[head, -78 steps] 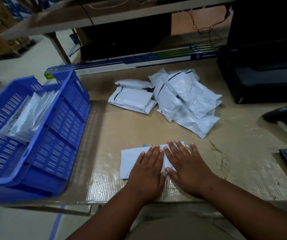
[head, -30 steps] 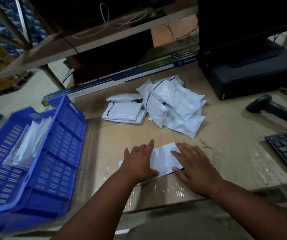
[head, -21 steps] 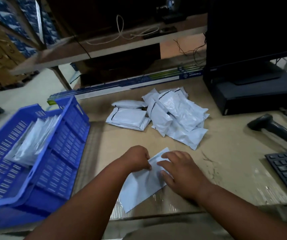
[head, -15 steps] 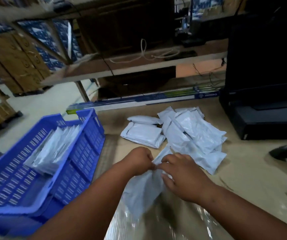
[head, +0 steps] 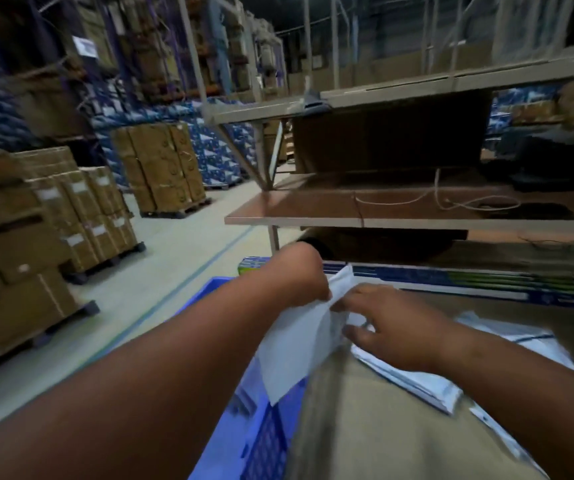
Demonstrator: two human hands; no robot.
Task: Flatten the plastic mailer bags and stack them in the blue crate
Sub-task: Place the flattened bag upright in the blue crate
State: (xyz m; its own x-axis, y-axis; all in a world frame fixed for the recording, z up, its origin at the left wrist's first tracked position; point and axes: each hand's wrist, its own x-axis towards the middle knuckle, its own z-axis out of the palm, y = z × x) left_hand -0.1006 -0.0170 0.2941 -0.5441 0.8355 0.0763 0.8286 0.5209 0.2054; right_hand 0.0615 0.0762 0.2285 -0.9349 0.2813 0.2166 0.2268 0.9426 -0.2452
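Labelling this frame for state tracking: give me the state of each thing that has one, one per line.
mailer bag: flattened, lifted off the table, hanging partly over the crate
left hand: grips the bag's top edge
right hand: fingers on the bag's right side, grip unclear
blue crate: open-topped, mostly hidden by the arm
remaining mailer bags: lying piled on the table

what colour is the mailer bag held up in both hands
Pale grey-white plastic mailer bag, plain; head view.

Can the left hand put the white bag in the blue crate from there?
Probably yes. The left hand pinches the white bag, which already hangs over the blue crate, with nothing visible between them.
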